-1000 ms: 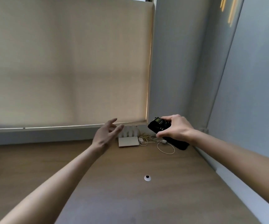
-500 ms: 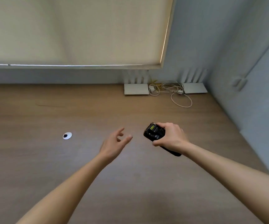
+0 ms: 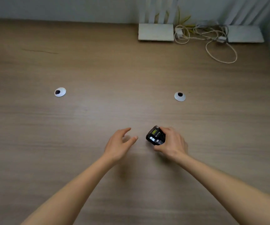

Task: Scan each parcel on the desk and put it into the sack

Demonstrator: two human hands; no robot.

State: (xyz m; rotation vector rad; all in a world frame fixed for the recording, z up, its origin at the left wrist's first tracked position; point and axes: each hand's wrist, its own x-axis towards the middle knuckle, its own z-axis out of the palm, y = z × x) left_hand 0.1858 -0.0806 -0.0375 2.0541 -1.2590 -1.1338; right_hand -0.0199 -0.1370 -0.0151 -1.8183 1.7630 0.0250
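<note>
My right hand (image 3: 171,142) grips a black handheld scanner (image 3: 155,136) with a small lit screen, held low over the wooden desk (image 3: 98,70) near its middle. My left hand (image 3: 119,143) hovers just left of the scanner, fingers spread and holding nothing. No parcel and no sack appear in the head view.
Two white round cable grommets with dark holes sit in the desk, one at the left (image 3: 60,92) and one at the right (image 3: 179,96). Two white routers (image 3: 155,32) (image 3: 244,34) and a tangle of pale cables (image 3: 212,39) lie along the back wall.
The view has tilted down from the window blind to the desk top. Both hands have come down and nearer to me, the scanner still in my right hand.
</note>
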